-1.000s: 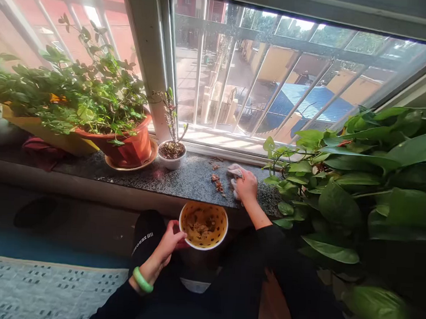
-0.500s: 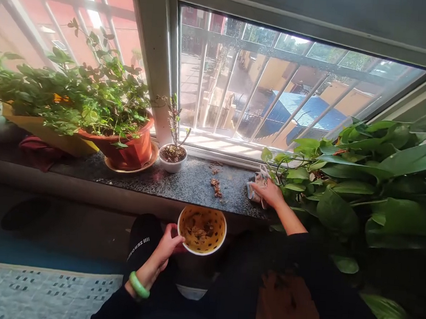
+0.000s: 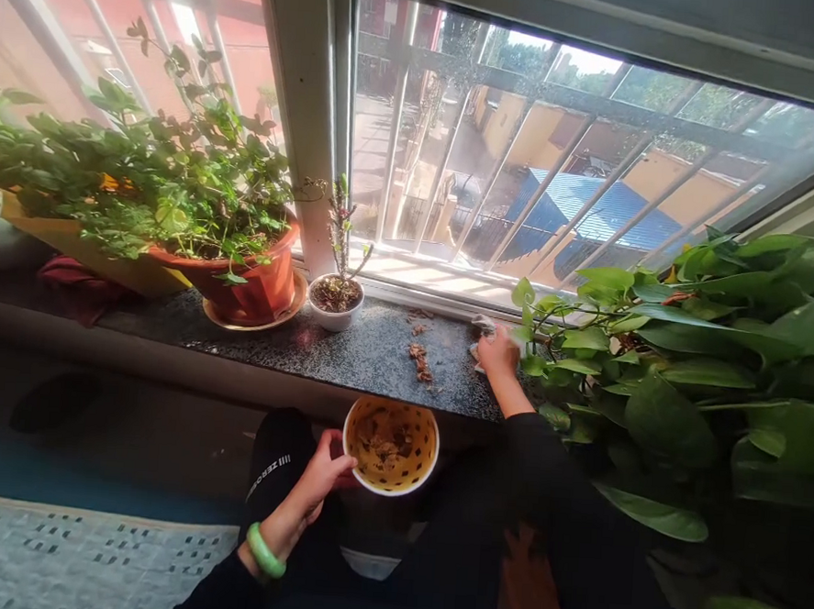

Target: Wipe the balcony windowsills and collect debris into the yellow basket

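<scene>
hands: 2 [image 3: 320, 474] [image 3: 497, 354] | bins: 1 [image 3: 390, 446] | cloths: 1 [image 3: 480, 327] | potted plants on sill: 3 [image 3: 253, 281] [image 3: 336, 300] [image 3: 72, 247] | big plant right: 1 [image 3: 686, 358] | bangles: 1 [image 3: 264, 553]

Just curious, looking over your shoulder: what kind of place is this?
Most likely a room in a home, at a window. Potted plants, such as the orange pot, stand on a stone windowsill, and the barred window overlooks neighbouring buildings.
</scene>
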Demonstrator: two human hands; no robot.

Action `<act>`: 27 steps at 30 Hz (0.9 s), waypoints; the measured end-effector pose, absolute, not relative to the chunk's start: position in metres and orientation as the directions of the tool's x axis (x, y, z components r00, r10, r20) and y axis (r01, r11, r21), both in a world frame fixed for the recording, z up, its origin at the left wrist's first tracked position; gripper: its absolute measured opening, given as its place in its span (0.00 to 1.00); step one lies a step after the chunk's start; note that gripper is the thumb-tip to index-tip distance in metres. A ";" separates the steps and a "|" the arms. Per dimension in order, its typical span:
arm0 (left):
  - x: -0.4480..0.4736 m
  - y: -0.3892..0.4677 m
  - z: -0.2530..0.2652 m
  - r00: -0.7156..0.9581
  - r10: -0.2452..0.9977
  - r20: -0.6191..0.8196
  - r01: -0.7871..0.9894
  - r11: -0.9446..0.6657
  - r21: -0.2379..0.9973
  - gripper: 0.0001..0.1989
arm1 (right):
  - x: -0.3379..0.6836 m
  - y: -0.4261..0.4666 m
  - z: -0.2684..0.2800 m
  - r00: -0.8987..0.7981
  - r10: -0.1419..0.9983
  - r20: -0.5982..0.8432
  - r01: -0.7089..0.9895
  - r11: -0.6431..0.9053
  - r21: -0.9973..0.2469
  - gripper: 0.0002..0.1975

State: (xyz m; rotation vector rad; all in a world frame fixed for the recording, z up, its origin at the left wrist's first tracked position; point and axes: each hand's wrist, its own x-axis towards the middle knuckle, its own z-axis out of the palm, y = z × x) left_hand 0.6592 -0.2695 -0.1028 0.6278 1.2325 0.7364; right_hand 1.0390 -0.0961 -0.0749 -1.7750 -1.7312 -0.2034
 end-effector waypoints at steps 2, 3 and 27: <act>0.659 -0.269 -0.102 0.162 0.785 -0.598 -0.154 0.619 0.770 0.27 | 1.013 -0.089 -0.075 0.191 0.834 0.517 0.932 0.011 -0.363 0.18; 0.659 -0.268 -0.102 0.161 0.785 -0.598 -0.152 0.618 0.771 0.27 | 1.003 -0.087 -0.073 0.204 0.840 0.503 0.921 0.009 -0.389 0.17; 0.656 -0.268 -0.102 0.185 0.788 -0.587 -0.129 0.612 0.780 0.24 | 0.978 -0.071 -0.050 0.121 0.900 0.418 0.697 0.223 -0.681 0.18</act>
